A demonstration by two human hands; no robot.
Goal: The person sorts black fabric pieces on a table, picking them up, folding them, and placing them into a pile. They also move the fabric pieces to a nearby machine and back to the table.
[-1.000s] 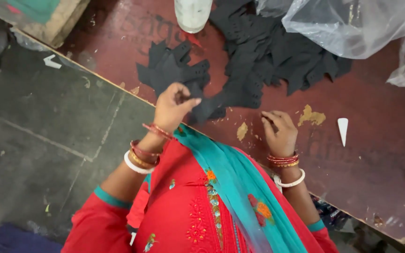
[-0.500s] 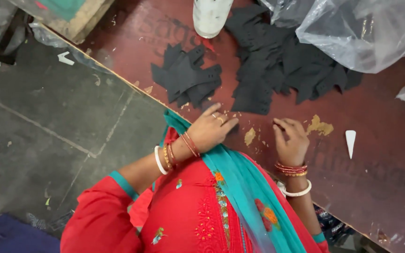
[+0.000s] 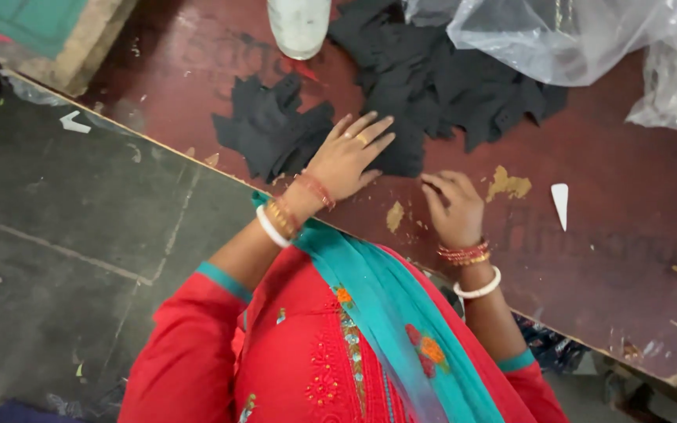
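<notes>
On worn maroon table (image 3: 605,258), black fabric pieces (image 3: 448,86), grey concrete floor (image 3: 64,258) beside

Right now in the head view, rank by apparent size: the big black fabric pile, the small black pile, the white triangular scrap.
1. Big black fabric pile, largest.
2. Small black pile, under the left hand.
3. White triangular scrap, far smallest.

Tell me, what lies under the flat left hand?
The left hand rests flat on a piece of black cut fabric on the dark red table. Whatever is beneath the palm is hidden.
</notes>
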